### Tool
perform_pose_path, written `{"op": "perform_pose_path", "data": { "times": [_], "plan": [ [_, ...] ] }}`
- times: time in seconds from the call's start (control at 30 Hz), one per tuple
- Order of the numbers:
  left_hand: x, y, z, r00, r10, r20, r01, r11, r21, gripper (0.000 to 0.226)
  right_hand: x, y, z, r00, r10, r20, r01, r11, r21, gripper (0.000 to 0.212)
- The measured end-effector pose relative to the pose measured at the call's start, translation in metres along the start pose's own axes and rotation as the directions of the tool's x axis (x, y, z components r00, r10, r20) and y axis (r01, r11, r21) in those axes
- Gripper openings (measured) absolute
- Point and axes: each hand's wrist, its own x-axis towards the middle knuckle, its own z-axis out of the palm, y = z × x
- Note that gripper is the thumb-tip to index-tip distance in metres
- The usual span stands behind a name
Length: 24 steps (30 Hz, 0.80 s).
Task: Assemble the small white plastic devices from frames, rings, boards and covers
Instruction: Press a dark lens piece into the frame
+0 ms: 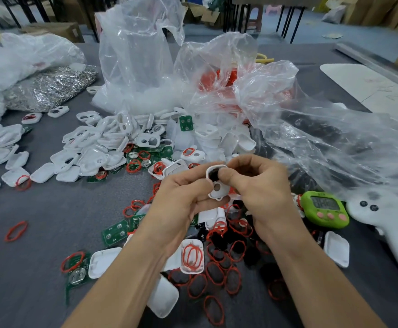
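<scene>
Both hands hold one small white frame (217,188) with two round holes, above the middle of the grey table (51,209). My left hand (181,200) grips its lower edge between thumb and fingers. My right hand (257,183) pinches its upper end, the thumb pressing a black piece into the top hole. Loose red rings (216,273) lie scattered under my forearms. Green boards (115,233) lie left of my left wrist. White frames (112,131) and covers (94,162) are heaped behind the hands. A white cover (192,256) with red rings in it sits between my forearms.
Crumpled clear plastic bags (240,79) rise behind the pile and spread to the right. A green timer (324,209) and a white controller (387,223) lie at the right. A bag of shiny metal parts (49,88) sits at the back left.
</scene>
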Motion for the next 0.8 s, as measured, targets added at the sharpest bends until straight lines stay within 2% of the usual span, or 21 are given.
{"op": "perform_pose_path", "data": {
  "times": [0.2, 0.37, 0.5, 0.67, 0.73, 0.8],
  "plan": [
    [-0.002, -0.001, 0.004, 0.989, 0.096, -0.114, -0.081, 0.988, 0.128, 0.033, -0.001, 0.000, 0.001, 0.995, -0.005, 0.097, 0.009, 0.999, -0.046, 0.020],
    [-0.002, -0.001, 0.008, 0.980, 0.094, -0.173, -0.073, 0.989, 0.126, 0.029, -0.002, -0.003, 0.001, 0.996, 0.003, 0.092, 0.003, 0.998, -0.057, 0.016],
    [-0.003, -0.002, 0.011, 0.970, 0.136, -0.202, -0.100, 0.979, 0.180, 0.033, -0.004, -0.002, 0.003, 0.997, -0.012, 0.073, 0.023, 0.988, -0.154, 0.014],
    [-0.003, -0.004, 0.007, 0.951, 0.218, -0.220, -0.134, 0.930, 0.342, 0.036, -0.004, -0.003, 0.000, 0.989, -0.052, 0.135, 0.083, 0.969, -0.232, 0.012],
    [-0.001, -0.005, 0.006, 0.915, 0.309, -0.261, -0.170, 0.880, 0.443, 0.039, -0.005, -0.003, -0.001, 0.986, -0.119, 0.113, 0.147, 0.949, -0.279, 0.007],
    [0.001, -0.008, 0.005, 0.828, 0.449, -0.338, -0.204, 0.801, 0.563, 0.036, -0.008, -0.002, 0.001, 0.986, -0.164, 0.023, 0.164, 0.946, -0.278, 0.007]
  ]
}}
